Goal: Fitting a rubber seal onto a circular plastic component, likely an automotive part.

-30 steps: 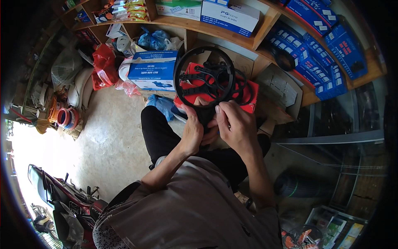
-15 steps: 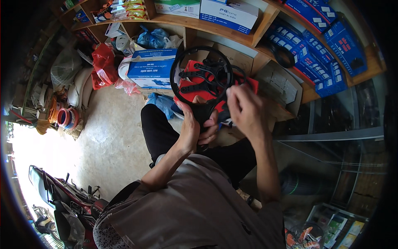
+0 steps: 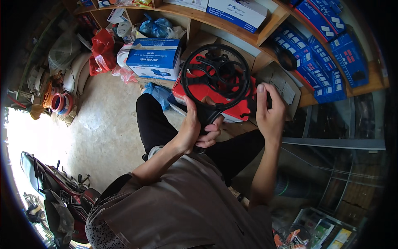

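Observation:
My left hand point(image 3: 191, 129) is closed around the handle of a black round frame point(image 3: 209, 111), an open ring on a short grip, held tilted above my lap. Through the ring I see a red box point(image 3: 235, 111) with several black parts point(image 3: 203, 79) lying on it, some with arms and loops. My right hand point(image 3: 271, 114) is raised just right of the ring, apart from it. Its thumb and fingers are bent together near something small and dark, which I cannot make out.
A blue and white carton point(image 3: 152, 62) stands beyond my left knee, beside a blue plastic bag point(image 3: 157, 94). Wooden shelves point(image 3: 232, 35) with blue packages curve around the far side. A glass case point(image 3: 331, 143) is at right, a motorbike point(image 3: 62, 195) at lower left.
My right hand has moved right, away from the ring's edge. The ring in my left hand has shifted slightly right in view, uncovering more of the red box.

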`<state>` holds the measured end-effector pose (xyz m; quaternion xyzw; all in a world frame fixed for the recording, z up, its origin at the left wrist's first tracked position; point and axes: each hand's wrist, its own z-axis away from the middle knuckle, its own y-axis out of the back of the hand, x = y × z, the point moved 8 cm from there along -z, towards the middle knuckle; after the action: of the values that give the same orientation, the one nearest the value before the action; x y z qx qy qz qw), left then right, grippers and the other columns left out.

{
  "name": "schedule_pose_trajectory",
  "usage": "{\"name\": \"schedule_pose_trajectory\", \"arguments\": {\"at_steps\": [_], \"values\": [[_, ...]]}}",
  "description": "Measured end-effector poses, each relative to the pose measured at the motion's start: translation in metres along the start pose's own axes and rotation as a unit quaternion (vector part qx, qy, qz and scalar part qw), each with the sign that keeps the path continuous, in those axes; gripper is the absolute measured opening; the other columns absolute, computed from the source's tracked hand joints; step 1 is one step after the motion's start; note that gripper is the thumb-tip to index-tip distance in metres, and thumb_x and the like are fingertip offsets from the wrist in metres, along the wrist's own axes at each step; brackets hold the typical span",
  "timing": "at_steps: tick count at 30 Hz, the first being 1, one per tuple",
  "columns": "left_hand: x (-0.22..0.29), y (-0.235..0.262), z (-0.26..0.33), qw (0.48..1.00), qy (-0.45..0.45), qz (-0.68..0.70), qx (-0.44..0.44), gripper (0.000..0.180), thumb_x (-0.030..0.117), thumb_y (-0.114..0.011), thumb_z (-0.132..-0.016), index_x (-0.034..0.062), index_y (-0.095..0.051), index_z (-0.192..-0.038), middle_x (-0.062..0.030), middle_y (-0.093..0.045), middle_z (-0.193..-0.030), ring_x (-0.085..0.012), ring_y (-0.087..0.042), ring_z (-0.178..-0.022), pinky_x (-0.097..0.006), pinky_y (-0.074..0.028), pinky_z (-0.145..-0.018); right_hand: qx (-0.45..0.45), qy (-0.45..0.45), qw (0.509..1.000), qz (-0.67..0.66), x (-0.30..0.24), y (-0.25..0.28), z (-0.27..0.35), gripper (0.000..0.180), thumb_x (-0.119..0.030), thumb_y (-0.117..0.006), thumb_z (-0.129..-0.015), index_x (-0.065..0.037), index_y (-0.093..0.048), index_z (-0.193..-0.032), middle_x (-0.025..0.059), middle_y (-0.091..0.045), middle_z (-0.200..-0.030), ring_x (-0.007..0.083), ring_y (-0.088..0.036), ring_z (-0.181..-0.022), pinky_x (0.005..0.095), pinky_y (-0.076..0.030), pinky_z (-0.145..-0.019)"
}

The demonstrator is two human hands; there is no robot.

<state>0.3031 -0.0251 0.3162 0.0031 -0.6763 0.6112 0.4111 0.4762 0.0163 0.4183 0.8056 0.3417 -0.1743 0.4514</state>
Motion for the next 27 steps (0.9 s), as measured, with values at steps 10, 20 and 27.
{"name": "schedule_pose_trajectory", "arguments": {"at_steps": [10,20,27], "values": [[0.002,0.002,-0.004,0.998,0.022,-0.014,0.057,0.081,0.087,-0.011,-0.092,0.0133,-0.039,-0.109,-0.0010,-0.038,-0.072,-0.0053,-0.024,-0.044,-0.021,-0.021,-0.037,-0.030,0.067,0.997,-0.028,-0.045,-0.027,0.029,0.011,-0.009,-0.069,-0.101,0.002,-0.067,-0.101,0.0106,-0.065,-0.077,0.0191,-0.060,-0.057,0.0325,-0.044,-0.051],[-0.012,0.018,0.006,0.996,0.040,-0.077,-0.005,0.087,0.090,-0.008,-0.089,0.0112,-0.040,-0.105,-0.0008,-0.039,-0.072,-0.0062,-0.024,-0.042,-0.022,-0.021,-0.036,-0.079,0.031,0.996,-0.008,-0.031,-0.016,0.012,0.014,-0.014,-0.069,-0.102,-0.001,-0.068,-0.096,0.0086,-0.063,-0.074,0.0176,-0.057,-0.054,0.0328,-0.043,-0.051],[-0.006,0.011,0.014,0.991,0.066,-0.092,0.067,0.086,0.088,-0.007,-0.091,0.0088,-0.038,-0.100,-0.0006,-0.038,-0.070,-0.0064,-0.023,-0.042,-0.023,-0.021,-0.035,-0.084,0.015,0.996,-0.009,-0.026,-0.008,-0.018,0.017,-0.017,-0.068,-0.102,-0.001,-0.069,-0.096,0.0130,-0.067,-0.078,0.0235,-0.062,-0.058,0.0357,-0.046,-0.054]]}}
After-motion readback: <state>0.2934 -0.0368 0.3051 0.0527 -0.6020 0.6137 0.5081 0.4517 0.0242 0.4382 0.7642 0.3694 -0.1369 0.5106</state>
